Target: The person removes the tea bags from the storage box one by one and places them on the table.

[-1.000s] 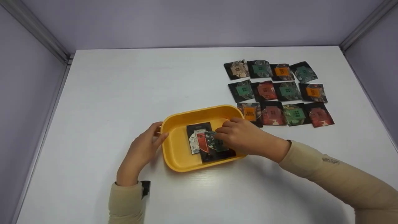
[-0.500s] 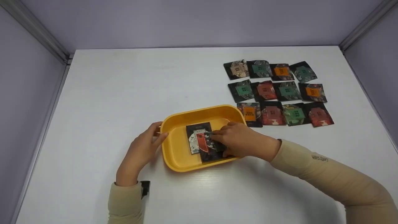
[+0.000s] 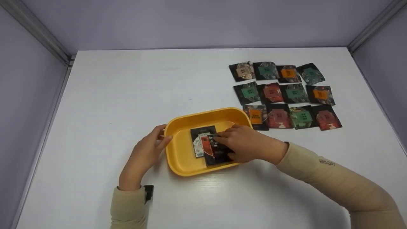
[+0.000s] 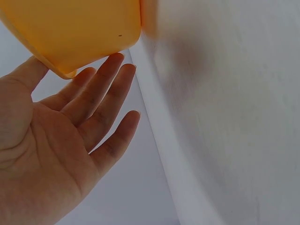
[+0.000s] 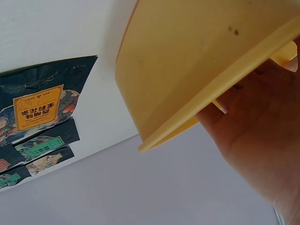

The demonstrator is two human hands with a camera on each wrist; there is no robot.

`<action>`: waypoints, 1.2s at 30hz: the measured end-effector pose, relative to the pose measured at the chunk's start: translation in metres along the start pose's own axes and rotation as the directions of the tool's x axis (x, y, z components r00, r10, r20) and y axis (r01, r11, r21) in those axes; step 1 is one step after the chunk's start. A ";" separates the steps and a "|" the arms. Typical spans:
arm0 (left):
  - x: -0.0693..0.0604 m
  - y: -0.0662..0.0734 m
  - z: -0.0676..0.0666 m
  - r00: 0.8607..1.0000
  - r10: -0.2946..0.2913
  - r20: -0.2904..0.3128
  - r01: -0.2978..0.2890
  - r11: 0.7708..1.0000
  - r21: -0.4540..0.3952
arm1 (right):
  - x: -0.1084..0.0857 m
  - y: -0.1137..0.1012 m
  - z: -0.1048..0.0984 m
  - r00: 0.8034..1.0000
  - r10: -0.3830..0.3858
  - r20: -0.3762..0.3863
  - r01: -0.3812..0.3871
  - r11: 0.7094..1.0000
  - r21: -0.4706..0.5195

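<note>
A yellow plastic tray [image 3: 186, 159] with raised walls sits on the table. My left hand [image 3: 144, 154] holds its left end, thumb over the rim and fingers outside; the left wrist view shows the fingers [image 4: 110, 79] fairly straight under the rim. Inside the tray lie dark tea sachets, among them one with a white label [image 3: 197, 147] and one with a red label [image 3: 207, 147] overlapping it. My right hand [image 3: 243, 143] reaches over the right wall and pinches the topmost dark tea sachet [image 3: 222, 154]. The hand covers much of that sachet, and the tray wall hides the right fingertips in the right wrist view.
Beyond the tray to the right, several tea sachets lie in three rows, with an orange-labelled sachet [image 3: 255, 117] close to the tray's corner. A small black object [image 3: 148, 193] shows beside the left sleeve. Pale walls border the white table [image 3: 127, 86].
My right hand has shifted slightly left and down within the tray, and the topmost sachet has tilted under its fingers. The left hand and tray have stayed put.
</note>
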State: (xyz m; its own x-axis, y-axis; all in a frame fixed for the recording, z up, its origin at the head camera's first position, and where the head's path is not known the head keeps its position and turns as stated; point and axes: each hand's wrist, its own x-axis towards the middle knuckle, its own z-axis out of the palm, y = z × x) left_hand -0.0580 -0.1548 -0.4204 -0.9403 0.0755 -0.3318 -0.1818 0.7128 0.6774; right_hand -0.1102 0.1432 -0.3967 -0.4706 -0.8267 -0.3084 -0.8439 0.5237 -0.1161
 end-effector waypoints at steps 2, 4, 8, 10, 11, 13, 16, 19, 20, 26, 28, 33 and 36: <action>0.000 0.000 0.000 1.000 0.003 -0.002 -0.003 1.000 -0.002 | -0.001 0.000 -0.001 0.999 0.000 -0.043 0.001 1.000 0.017; 0.000 -0.001 0.000 1.000 0.005 -0.004 -0.005 1.000 -0.004 | -0.003 0.000 -0.001 0.994 -0.005 -0.109 0.007 1.000 0.018; 0.000 -0.001 0.000 1.000 -0.004 0.000 0.004 1.000 -0.009 | -0.007 0.001 0.001 0.952 -0.045 -0.304 0.033 0.998 -0.046; 0.000 0.000 -0.001 1.000 -0.013 0.002 0.013 1.000 -0.010 | -0.009 0.001 0.002 0.917 -0.064 -0.393 0.035 0.996 -0.080; 0.000 0.000 -0.001 1.000 -0.013 0.001 0.013 1.000 -0.008 | -0.010 0.001 0.003 0.900 -0.073 -0.429 0.034 0.995 -0.098; 0.000 0.000 0.000 1.000 -0.011 -0.002 0.011 1.000 -0.001 | -0.013 0.002 0.005 0.873 -0.077 -0.482 0.026 0.993 -0.112; 0.000 -0.001 0.000 1.000 -0.003 -0.005 0.003 1.000 0.004 | -0.020 0.004 0.007 0.835 -0.071 -0.546 0.013 0.994 -0.110; 0.000 0.000 0.001 1.000 -0.009 -0.002 0.009 1.000 0.002 | -0.030 0.005 0.008 0.794 -0.056 -0.606 0.002 0.996 -0.090; 0.000 0.000 0.001 1.000 -0.012 0.000 0.012 1.000 0.002 | -0.034 0.005 0.008 0.780 -0.050 -0.624 -0.001 0.997 -0.082; 0.000 0.000 0.001 1.000 -0.027 0.006 0.027 1.000 -0.003 | -0.057 0.007 0.008 0.710 -0.004 -0.704 -0.046 0.998 -0.053; 0.000 0.000 0.001 1.000 -0.028 0.008 0.028 1.000 -0.006 | -0.064 0.008 0.008 0.683 0.015 -0.731 -0.062 0.997 -0.038; 0.000 0.001 0.001 0.999 -0.031 0.007 0.031 1.000 0.001 | -0.083 0.014 0.010 0.622 0.069 -0.780 -0.103 0.995 0.006; 0.001 0.001 0.001 0.999 -0.034 0.008 0.034 0.999 0.006 | -0.095 0.018 0.013 0.608 0.109 -0.786 -0.153 0.988 0.018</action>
State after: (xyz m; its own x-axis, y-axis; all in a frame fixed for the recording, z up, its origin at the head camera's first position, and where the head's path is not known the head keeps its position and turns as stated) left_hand -0.0586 -0.1530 -0.4207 -0.9311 0.0567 -0.3603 -0.2122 0.7191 0.6617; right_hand -0.0775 0.2337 -0.3821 -0.5806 -0.6076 0.5420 -0.7570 0.6480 -0.0845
